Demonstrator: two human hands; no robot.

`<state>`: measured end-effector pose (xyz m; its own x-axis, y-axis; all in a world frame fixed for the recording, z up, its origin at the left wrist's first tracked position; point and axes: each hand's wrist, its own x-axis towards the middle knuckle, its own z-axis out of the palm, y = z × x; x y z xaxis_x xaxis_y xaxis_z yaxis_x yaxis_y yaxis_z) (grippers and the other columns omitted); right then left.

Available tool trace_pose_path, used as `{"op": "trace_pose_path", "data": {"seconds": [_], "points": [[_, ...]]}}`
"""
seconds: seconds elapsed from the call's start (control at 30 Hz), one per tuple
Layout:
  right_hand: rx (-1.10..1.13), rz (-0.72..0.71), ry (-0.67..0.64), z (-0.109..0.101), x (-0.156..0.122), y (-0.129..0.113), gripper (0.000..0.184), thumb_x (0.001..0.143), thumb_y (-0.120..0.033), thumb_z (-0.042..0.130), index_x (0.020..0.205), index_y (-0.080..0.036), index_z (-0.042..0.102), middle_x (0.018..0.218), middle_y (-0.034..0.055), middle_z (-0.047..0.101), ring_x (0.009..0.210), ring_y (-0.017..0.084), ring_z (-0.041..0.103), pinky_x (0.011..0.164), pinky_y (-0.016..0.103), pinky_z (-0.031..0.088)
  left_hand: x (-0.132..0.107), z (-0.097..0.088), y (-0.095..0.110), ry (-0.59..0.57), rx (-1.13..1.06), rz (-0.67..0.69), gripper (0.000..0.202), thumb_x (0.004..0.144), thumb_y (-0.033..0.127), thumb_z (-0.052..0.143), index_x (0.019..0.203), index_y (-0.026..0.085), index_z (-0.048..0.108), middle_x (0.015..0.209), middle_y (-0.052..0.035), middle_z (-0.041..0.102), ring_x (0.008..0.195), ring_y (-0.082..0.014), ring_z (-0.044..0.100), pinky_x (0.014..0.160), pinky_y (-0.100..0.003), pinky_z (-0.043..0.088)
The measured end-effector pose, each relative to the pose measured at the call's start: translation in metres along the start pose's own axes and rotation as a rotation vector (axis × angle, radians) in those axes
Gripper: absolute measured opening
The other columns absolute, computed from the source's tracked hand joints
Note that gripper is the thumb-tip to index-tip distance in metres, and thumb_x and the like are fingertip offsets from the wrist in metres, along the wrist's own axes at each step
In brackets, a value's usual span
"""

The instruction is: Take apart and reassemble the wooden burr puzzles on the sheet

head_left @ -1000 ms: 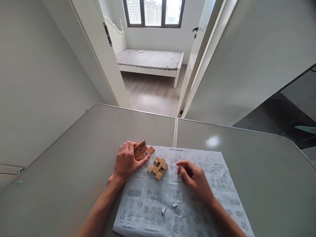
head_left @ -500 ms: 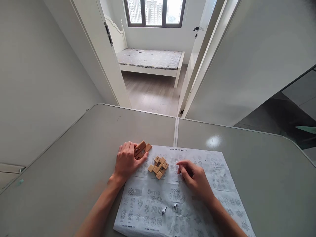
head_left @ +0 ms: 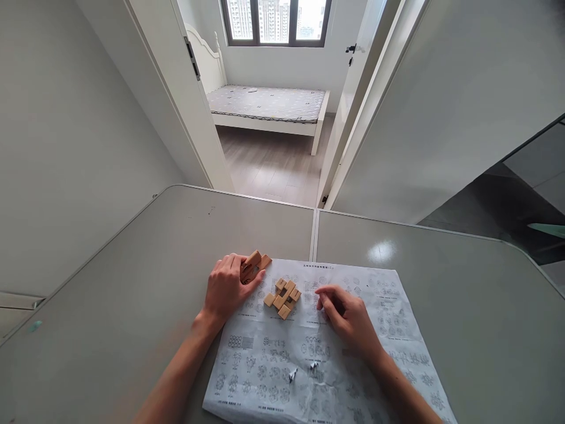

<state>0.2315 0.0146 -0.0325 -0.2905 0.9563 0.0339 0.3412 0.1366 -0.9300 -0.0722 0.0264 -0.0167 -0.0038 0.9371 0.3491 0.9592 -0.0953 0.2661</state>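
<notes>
Several reddish-brown wooden puzzle pieces (head_left: 253, 259) lie at the sheet's upper left corner, with my left hand (head_left: 227, 285) closed around their near side. Right of that hand, an interlocking cluster of light wooden blocks (head_left: 283, 299) rests on a large printed sheet (head_left: 366, 341) covered with small diagrams. No hand touches the cluster. My right hand (head_left: 342, 309) lies on the paper to the right of the cluster, its fingers curled inward. Whether anything is inside those curled fingers is hidden.
The sheet lies on a grey table (head_left: 110, 306) with a seam (head_left: 315, 235) running away from me. Two torn spots (head_left: 293, 375) stick up from the paper. Beyond the table's far edge, a doorway opens onto a bed (head_left: 269, 103) beneath a window (head_left: 278, 22). Walls flank both sides.
</notes>
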Motion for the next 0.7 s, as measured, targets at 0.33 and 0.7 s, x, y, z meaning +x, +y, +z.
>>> {"op": "trace_pose_path", "data": {"seconds": [0.33, 0.7], "points": [[0.000, -0.002, -0.004, -0.0008, -0.0005, -0.0033, 0.025, 0.106, -0.040, 0.052, 0.101, -0.023, 0.070, 0.076, 0.0018, 0.072, 0.057, 0.017, 0.059, 0.054, 0.027, 0.048, -0.0007, -0.0002, 0.0012, 0.037, 0.047, 0.003, 0.038, 0.099, 0.058, 0.059, 0.101, 0.020, 0.065, 0.092, -0.0076, 0.070, 0.080, -0.0267, 0.068, 0.073, -0.038, 0.052], [0.012, 0.014, -0.012, -0.0006, 0.0000, 0.0003, 0.026, 0.106, -0.041, 0.053, 0.103, -0.022, 0.070, 0.077, 0.0011, 0.072, 0.057, 0.016, 0.057, 0.056, 0.027, 0.048, -0.0010, 0.0023, -0.0009, 0.043, 0.069, 0.004, 0.039, 0.101, 0.058, 0.056, 0.104, 0.020, 0.064, 0.094, -0.0077, 0.069, 0.081, -0.0273, 0.069, 0.075, -0.039, 0.053]]}}
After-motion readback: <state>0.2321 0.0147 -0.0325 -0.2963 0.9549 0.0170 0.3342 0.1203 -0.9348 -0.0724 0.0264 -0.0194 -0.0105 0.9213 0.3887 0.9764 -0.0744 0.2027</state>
